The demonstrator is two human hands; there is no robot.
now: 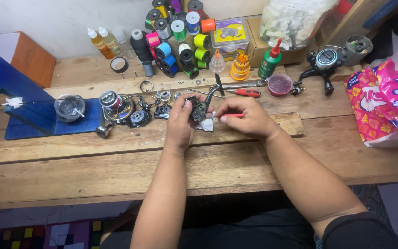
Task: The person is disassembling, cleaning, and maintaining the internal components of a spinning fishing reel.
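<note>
**Inspector:** Item location?

**Assistant:** The dark reel body (pixel 199 107) is held above the wooden bench (pixel 116 152), gripped in the closed fingers of the left hand (pixel 180 122).

**Inspector:** Other hand?

**Assistant:** The right hand (pixel 247 119) pinches a thin red tool (pixel 234 115) against it. White tissue (pixel 207 124) lies beneath. 1 red screwdriver (pixel 245 92) lies behind.

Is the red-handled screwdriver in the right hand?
No. The red-handled screwdriver lies on the bench behind the right hand, which holds a thin red tool.
</note>
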